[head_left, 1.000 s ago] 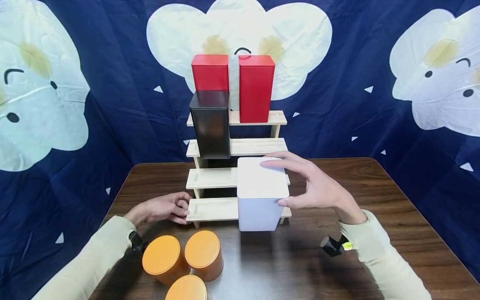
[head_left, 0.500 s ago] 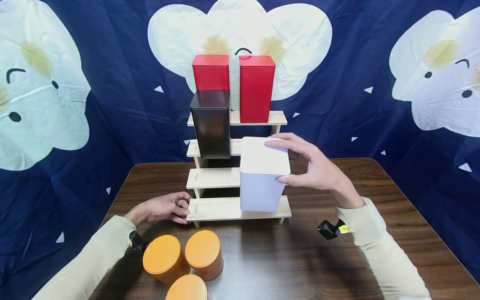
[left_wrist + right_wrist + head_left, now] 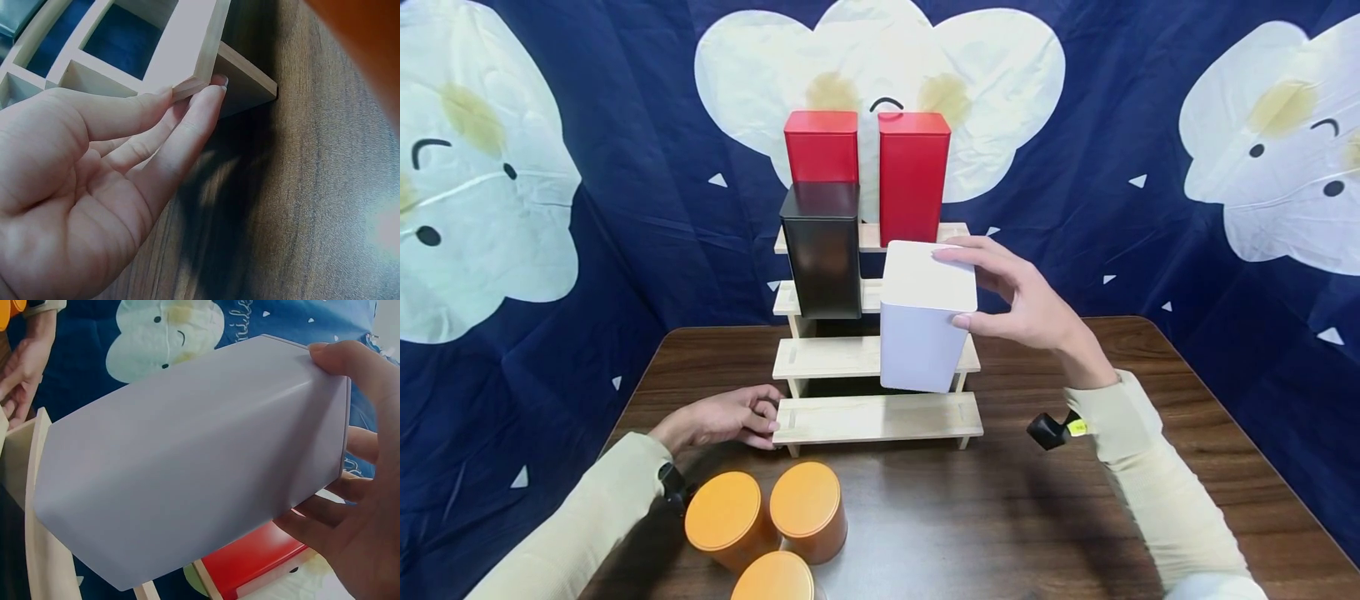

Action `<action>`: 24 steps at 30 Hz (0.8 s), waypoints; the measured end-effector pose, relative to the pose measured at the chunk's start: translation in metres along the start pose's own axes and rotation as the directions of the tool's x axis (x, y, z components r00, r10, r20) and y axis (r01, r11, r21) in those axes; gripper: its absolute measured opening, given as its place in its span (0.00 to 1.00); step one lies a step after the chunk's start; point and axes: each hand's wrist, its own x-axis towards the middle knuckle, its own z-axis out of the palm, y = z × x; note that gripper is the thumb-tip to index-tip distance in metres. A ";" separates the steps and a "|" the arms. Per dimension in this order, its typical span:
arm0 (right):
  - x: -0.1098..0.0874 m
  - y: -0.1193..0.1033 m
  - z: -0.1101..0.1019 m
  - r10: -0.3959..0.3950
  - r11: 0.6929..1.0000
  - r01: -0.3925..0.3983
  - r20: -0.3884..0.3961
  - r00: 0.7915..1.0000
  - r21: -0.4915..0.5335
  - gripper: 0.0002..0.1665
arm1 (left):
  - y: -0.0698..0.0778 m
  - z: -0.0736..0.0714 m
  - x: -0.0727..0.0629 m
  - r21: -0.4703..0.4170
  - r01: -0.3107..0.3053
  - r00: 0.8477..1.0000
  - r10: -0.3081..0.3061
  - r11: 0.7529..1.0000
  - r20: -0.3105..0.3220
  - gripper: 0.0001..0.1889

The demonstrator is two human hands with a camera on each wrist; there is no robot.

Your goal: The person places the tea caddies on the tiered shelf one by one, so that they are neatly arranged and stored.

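Box point(image 3: 921, 346), all white, is hanging in the grip of the right hand point(image 3: 1026, 296), in front of the right half of the stepped wooden stand point(image 3: 880, 417); from these views I can't tell if it is touching the boards. Right hand is pinching it near the top: thumb is pressing the near face, index finger is lying over the top, other fingers are curling round the far side in the right wrist view. Left hand point(image 3: 718, 417) is pinching the left end of the stand's lowest shelf at its front corner, thumb on one face, fingers tucked under. Stand is sitting on the dark wood-grain surface point(image 3: 1000, 508), about midway between its left and right edges, toward the far edge. Black box point(image 3: 822, 258) is standing at the left end of the third shelf up, partly covering the left of two red boxes point(image 3: 914, 179) that are standing upright on the top shelf. Three orange canisters point(image 3: 806, 500) are standing grouped on the surface off the stand's front left corner, the nearest running out of the head view. Navy cloth point(image 3: 647, 167) with white clouds is hanging beyond the far edge and both sides.
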 end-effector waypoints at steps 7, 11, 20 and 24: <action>0.014 0.006 -0.004 -0.025 1.000 0.024 -0.045 0.999 -0.004 0.38 | -0.001 -0.001 0.000 0.011 0.006 1.000 -0.006 1.000 0.005 0.26; 0.020 0.010 -0.006 -0.008 1.000 0.007 -0.065 0.998 -0.009 0.37 | -0.001 -0.001 0.001 0.013 0.017 1.000 -0.017 1.000 0.003 0.27; 0.027 0.006 -0.003 0.065 0.997 -0.069 -0.117 0.991 -0.032 0.36 | 0.001 0.000 0.000 0.018 0.010 1.000 -0.010 1.000 0.011 0.28; 0.031 0.003 -0.002 0.079 0.995 -0.085 -0.128 0.989 -0.048 0.35 | 0.000 -0.001 0.000 0.007 -0.005 1.000 0.005 1.000 0.025 0.27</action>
